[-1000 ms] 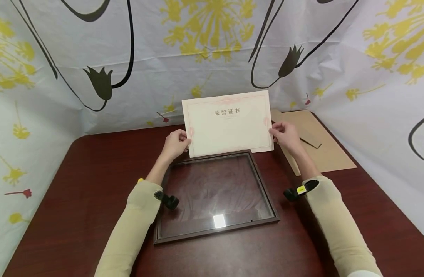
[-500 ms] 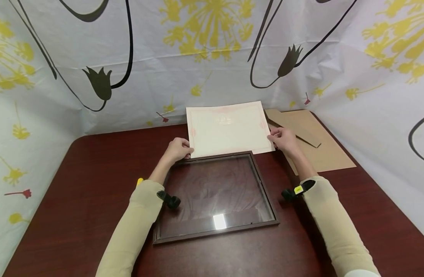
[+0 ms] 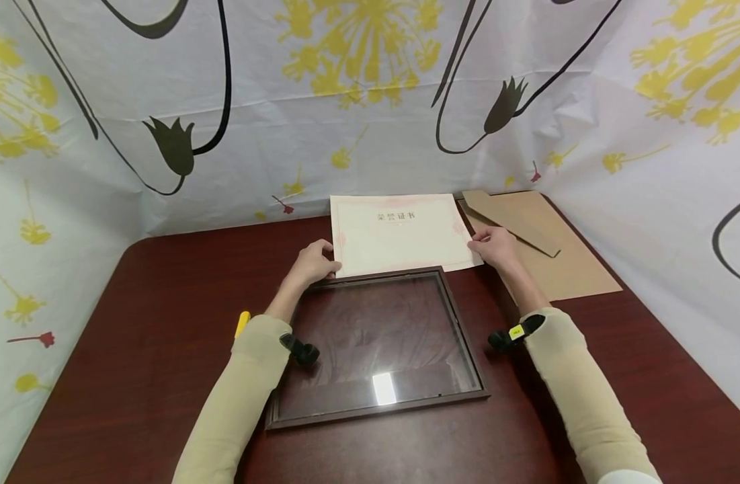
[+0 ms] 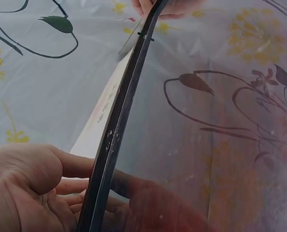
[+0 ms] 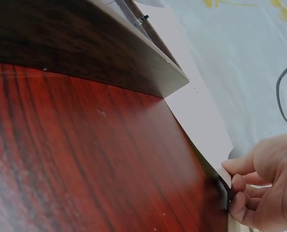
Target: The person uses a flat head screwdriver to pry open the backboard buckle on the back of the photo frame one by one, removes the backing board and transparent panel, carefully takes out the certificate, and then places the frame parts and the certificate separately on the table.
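Observation:
A cream certificate (image 3: 400, 238) with a pale red border and printed characters lies low behind the frame, at the back of the table. My left hand (image 3: 312, 263) pinches its near left corner, thumb on top. At the near right corner, my right hand (image 3: 497, 247) pinches the paper between thumb and fingers, as the right wrist view also shows. Between my forearms lies a dark picture frame (image 3: 376, 410) with a clear pane. In the left wrist view the frame's edge (image 4: 115, 125) hides part of the left fingertips.
A brown backing board (image 3: 578, 259) with a folded flap (image 3: 509, 225) lies at the back right. Something small and yellow (image 3: 242, 323) shows beside the left sleeve. A patterned cloth (image 3: 370, 134) hangs behind the dark red table (image 3: 164, 323).
The certificate was tilted up, facing me; both hands have lowered it so it now lies nearly flat behind the frame. The left hand shifted slightly right. The frame stayed in place.

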The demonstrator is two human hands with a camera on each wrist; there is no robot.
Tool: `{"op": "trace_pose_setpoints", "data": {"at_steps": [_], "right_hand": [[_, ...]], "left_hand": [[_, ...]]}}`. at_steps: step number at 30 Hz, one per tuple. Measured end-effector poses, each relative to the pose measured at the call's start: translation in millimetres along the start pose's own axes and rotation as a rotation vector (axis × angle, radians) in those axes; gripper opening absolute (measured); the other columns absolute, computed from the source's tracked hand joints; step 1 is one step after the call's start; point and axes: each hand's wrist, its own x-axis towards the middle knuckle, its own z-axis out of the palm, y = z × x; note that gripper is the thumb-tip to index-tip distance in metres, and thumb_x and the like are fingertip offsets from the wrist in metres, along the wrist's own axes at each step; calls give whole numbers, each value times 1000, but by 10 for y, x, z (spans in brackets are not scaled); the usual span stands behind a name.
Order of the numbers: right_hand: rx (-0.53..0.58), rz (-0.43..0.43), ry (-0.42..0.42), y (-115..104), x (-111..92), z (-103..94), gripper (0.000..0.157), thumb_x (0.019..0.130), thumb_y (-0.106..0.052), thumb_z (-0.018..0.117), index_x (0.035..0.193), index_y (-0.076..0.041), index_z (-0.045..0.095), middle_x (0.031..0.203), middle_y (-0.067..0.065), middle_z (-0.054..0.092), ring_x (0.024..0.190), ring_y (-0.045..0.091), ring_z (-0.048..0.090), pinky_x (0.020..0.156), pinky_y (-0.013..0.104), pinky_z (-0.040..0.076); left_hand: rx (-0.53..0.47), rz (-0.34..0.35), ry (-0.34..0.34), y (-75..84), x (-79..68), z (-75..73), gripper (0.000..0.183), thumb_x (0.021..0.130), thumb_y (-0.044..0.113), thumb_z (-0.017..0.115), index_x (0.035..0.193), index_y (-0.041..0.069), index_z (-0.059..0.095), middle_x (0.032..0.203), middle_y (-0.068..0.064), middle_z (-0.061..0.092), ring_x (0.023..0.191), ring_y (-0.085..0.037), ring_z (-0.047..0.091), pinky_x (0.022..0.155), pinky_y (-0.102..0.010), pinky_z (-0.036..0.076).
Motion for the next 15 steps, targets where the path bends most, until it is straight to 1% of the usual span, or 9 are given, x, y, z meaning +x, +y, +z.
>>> {"op": "trace_pose_setpoints", "data": {"at_steps": [5,7,11,14,15], "right_hand": [[-41,5,38,-24,-29,9,18,88,-9,66,94,8,68,91,22,68,84,33,61,70,35,44],[-57,10,46,-33,-45,4,18,88,-9,64,94,7,69,93,22,69,88,36,62,73,37,45],[-65,29,53,-29,-64,-5,18,88,-9,62,95,6,68,94,21,69,90,36,61,75,40,45],[-71,41,61,-22,-71,-4,19,88,-9,60,96,5,69,97,22,68,92,37,60,76,41,46],[-76,45,66,-19,-72,-3,20,88,-9,59,97,5,69,98,23,68,93,38,60,77,42,46]], "left_hand": [[26,9,-8,11,-3,20,54,95,12,67,144,-1,47,93,-14,71,72,-17,69,83,-37,52],[22,11,-15,15,-5,29,56,95,12,68,146,0,46,99,-16,71,74,-18,70,82,-36,52],[13,9,-29,25,0,50,60,96,12,68,150,1,43,108,-18,69,74,-18,69,83,-37,51],[36,14,-41,41,9,73,63,96,13,67,152,0,40,112,-19,68,76,-19,69,84,-37,49],[50,18,-44,47,11,80,63,96,13,67,152,0,40,116,-20,68,77,-20,68,84,-37,48]]}}
